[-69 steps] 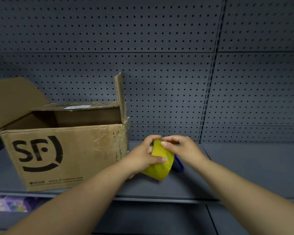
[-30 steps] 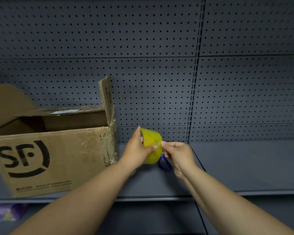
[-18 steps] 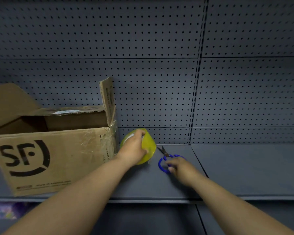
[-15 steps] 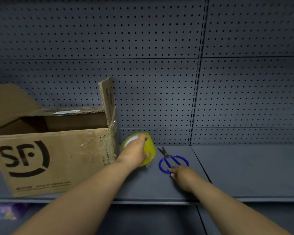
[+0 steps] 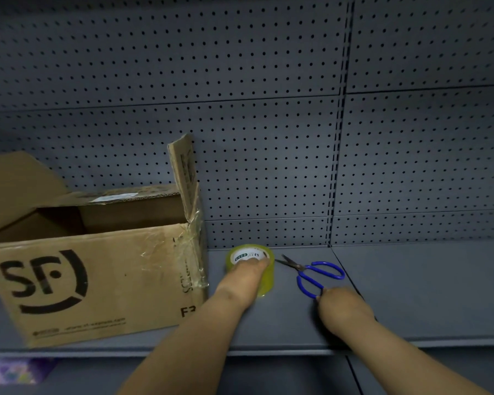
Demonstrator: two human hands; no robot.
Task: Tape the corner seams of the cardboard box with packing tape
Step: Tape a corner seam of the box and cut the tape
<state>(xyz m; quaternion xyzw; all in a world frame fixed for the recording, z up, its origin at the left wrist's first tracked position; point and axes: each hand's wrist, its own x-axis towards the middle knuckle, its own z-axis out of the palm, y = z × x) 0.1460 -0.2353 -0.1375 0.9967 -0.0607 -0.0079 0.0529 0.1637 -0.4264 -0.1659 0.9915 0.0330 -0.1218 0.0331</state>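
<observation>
Here is the cardboard box (image 5: 97, 280), sitting open at the left of the shelf (image 5: 411, 295), logo face toward us. One flap (image 5: 183, 172) stands up at its right end against the pegboard (image 5: 268, 109). The near right corner seam (image 5: 193, 252) already wears crinkled clear tape, so that corner looks covered. Just right of the box the tape roll (image 5: 267, 280) stands flat on its side face, a stable way to park it so it cannot wander off. The left hand (image 5: 244, 277) reaches over it from the near side, fingertips curled onto the top rim, its grip holding the roll. Right beside it lie the blue scissors (image 5: 317, 273), blades pointing at the roll and loops toward us, handy for the cut. The right hand (image 5: 342, 309) sits at the near loop, fingers curled under. It's blurred, and I cannot tell whether that grip has the handle or only touches it.
</observation>
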